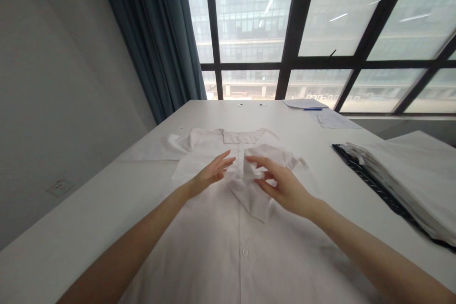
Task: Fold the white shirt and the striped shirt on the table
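Observation:
A white button-up shirt [231, 247] lies front up on the white table [89, 209], collar at the far end. Its right sleeve [265, 171] is folded in over the chest and bunched up. My right hand [281, 185] has its fingers pinched on this bunched sleeve cloth near the button line. My left hand [213, 171] hovers just left of the button line with its fingers stretched out toward the sleeve, holding nothing. The left sleeve [156, 149] lies spread out flat to the left.
A stack of folded clothes [402, 175] sits at the right edge of the table. Papers [333, 118] and a blue pen [313, 109] lie at the far right. A grey wall and dark curtain [156, 38] stand left; large windows behind.

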The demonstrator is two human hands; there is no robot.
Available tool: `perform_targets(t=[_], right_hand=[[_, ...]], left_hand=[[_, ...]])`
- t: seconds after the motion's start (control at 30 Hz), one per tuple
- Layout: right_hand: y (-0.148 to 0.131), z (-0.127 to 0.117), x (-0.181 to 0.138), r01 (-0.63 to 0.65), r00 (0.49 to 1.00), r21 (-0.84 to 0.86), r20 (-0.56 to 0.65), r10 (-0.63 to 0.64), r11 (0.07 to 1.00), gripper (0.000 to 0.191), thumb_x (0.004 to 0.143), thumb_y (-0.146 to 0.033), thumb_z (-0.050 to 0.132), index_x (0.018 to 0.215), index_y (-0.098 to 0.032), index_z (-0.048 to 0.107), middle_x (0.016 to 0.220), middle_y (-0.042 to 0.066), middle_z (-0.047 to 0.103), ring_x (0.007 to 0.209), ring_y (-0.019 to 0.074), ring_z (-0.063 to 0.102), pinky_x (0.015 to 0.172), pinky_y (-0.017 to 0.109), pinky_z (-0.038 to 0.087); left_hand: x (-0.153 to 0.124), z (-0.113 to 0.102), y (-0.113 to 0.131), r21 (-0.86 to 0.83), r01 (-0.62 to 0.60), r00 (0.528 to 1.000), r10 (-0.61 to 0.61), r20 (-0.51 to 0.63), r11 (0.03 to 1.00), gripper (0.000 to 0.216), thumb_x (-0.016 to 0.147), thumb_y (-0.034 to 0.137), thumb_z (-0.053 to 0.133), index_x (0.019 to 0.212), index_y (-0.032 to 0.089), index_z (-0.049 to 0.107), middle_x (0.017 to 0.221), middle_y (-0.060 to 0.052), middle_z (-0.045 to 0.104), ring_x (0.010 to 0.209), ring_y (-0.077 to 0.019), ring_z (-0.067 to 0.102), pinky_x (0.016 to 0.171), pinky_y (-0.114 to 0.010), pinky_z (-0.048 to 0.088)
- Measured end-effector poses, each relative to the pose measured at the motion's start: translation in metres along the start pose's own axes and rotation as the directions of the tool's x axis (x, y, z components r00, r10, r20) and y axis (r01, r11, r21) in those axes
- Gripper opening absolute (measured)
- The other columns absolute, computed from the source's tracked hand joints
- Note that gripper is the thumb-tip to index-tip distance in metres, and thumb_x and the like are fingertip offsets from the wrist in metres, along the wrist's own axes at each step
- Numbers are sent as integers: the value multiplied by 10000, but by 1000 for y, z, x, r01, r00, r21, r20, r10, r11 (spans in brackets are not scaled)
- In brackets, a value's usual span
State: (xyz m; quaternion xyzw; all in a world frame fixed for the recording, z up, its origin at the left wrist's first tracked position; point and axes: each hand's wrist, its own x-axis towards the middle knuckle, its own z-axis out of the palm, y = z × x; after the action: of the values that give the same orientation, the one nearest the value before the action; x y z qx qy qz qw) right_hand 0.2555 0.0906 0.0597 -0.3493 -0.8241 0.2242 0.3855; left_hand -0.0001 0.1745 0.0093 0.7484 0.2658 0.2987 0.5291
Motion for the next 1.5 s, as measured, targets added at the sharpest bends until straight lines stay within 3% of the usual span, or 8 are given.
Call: perform_targets(t=[0.23, 0.4, 0.53, 0.67, 0.83, 1.07, 1.3, 1.5], right_hand=[[-32, -1, -6, -37, 953, 337, 295, -68, 941, 428, 906, -135, 530, 1321, -237, 515, 1182, 59, 662, 1024, 142, 638, 895, 294, 518], [-55, -28, -3, -82, 877, 488, 450, -170, 869, 352, 880, -179, 616, 1232, -186, 629, 1176, 93, 692, 1035, 173, 660, 859, 295, 545], [-42, -55, 1, -62, 962, 422, 268, -59, 904, 210, 936, -259, 563, 1063, -172, 705, 887, 68, 752, 829, 164, 704, 752, 282, 557], [22, -67, 6, -194, 981, -71, 3, 194, 978, 248, 943, -344, 507, 1059, -231, 695, 1078, 65, 722, 995, 223, 666, 842, 350, 524], [121, -61, -9, -415, 886, -623, -110, 451, 663, 320, 871, -236, 524, 1160, -260, 659, 1274, 76, 637, 1143, 277, 589, 928, 410, 461], [172, -69, -31, -547, 810, -620, -222, 542, 563, 312, 896, -263, 487, 1154, -188, 646, 1147, 124, 676, 967, 250, 643, 822, 354, 474], [185, -71, -4, -615, 776, -554, -295, 558, 562, 371, 876, -329, 537, 1209, -174, 591, 1049, 98, 713, 867, 209, 666, 737, 292, 479], [193, -72, 14, -676, 731, -501, -364, 577, 540, 355, 817, -255, 575, 1151, -162, 652, 938, 88, 742, 831, 210, 689, 741, 294, 503]], left_hand=[[-9, 8, 58, -40, -33, 985, 39, 168, 999, 1034, 747, 399, 784, 1546, 244, 146, 1465, -139, 458, 1324, -315, 455, 1073, -461, 376], [-15, -9, 72, 114, -109, 962, 77, 261, 987, 417, 799, 426, 720, 1117, 157, 710, 1107, -86, 702, 1096, -284, 631, 1083, -461, 360], [-30, -25, 82, 112, -41, 936, 0, 351, 993, 405, 783, 599, 673, 751, 212, 787, 867, -80, 682, 990, -265, 661, 1106, -438, 341], [-63, -32, 82, 206, 50, 930, -121, 347, 977, 396, 797, 607, 652, 771, 237, 790, 1044, -98, 661, 1246, -321, 518, 1081, -420, 376], [-109, -26, 58, 289, 159, 931, -241, 274, 944, 278, 846, 497, 654, 905, 254, 775, 1426, -64, 509, 1372, -307, 390, 1133, -424, 295], [-128, -19, 35, 301, 213, 955, -263, 138, 930, 396, 949, 480, 448, 894, 214, 736, 1419, -78, 510, 1303, -279, 460, 1086, -392, 360], [-125, 1, 40, 411, 439, 885, -464, -44, 799, 375, 897, 469, 521, 1179, 266, 661, 1247, -45, 621, 993, -203, 609, 915, -326, 490], [-133, 9, 40, 404, 437, 895, -434, -103, 804, 365, 895, 463, 537, 1199, 323, 683, 1431, -46, 511, 1274, -279, 500, 997, -368, 457]])
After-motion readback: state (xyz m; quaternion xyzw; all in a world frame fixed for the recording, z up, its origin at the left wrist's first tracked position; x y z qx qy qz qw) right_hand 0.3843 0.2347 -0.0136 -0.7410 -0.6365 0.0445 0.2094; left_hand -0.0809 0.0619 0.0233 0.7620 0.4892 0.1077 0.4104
